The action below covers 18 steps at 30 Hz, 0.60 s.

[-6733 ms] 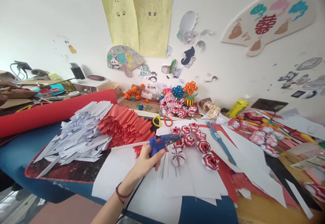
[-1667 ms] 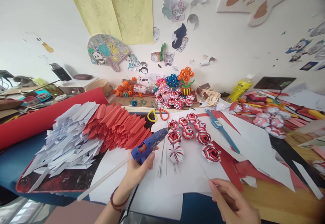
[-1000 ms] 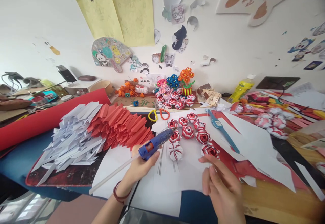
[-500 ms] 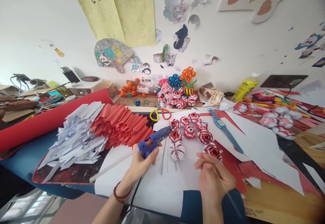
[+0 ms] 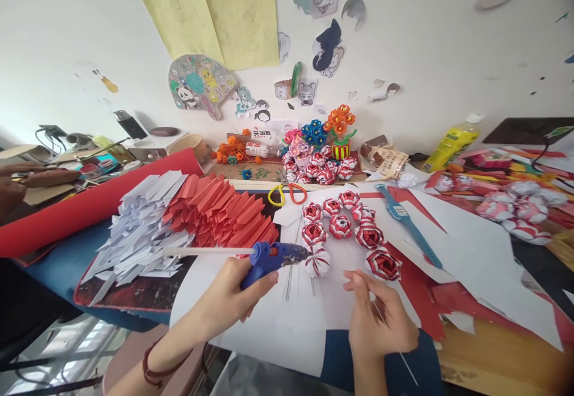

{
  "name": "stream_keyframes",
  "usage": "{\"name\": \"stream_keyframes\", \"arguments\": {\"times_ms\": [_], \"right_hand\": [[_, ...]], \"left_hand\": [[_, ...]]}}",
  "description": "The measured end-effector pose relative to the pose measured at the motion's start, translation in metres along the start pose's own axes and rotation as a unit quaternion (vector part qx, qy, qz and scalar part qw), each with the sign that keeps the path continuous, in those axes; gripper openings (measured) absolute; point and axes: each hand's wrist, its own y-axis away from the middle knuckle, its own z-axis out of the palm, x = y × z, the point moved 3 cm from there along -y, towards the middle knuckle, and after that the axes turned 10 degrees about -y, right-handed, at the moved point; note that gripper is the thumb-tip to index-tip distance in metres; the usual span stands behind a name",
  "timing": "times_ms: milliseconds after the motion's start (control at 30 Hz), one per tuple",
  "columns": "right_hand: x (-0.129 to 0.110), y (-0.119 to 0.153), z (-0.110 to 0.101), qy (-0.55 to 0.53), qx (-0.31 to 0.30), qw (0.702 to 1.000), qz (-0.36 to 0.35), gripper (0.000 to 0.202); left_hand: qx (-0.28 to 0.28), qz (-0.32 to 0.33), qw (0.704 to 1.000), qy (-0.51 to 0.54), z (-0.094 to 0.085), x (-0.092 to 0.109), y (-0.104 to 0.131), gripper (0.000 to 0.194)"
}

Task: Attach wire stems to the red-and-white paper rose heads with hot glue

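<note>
The left hand (image 5: 244, 291) is in the lower middle of the frame and grasps a blue glue gun (image 5: 268, 258) by its handle. A pale glue stick (image 5: 206, 252) goes out from the back of the gun toward the left. The nozzle points to the right, at the striped paper ball (image 5: 319, 263); whether it touches the ball, I cannot tell.

The right hand (image 5: 381, 318), at the lower right of the centre, has its fingers bent and grasps a thin wire (image 5: 409, 369), which comes out below the hand. Just above this hand lies a big paper flower (image 5: 384, 263), and the other red-and-white flowers (image 5: 341, 227) lie in a curved group on the white sheets (image 5: 269, 339), near the centre.

Several loose wires (image 5: 288, 281) lie beside the ball. At the left there are white paper strips (image 5: 143, 222) and red paper strips (image 5: 219, 210). Behind them are scissors (image 5: 277, 196), and a blue watch (image 5: 415, 228) lies at the right.
</note>
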Motion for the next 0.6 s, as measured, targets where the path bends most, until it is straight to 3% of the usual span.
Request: {"name": "stream_keyframes", "arguments": {"times_ms": [233, 600], "right_hand": [[0.003, -0.001, 0.003, -0.006, -0.052, 0.999, -0.008, 0.006], [0.002, -0.005, 0.003, -0.026, -0.051, 0.997, 0.061, 0.010]], "left_hand": [[0.003, 0.008, 1.000, -0.009, 0.004, -0.009, -0.006, 0.047], [-0.024, -0.036, 0.995, 0.091, 0.009, -0.013, -0.011, 0.044]]}}
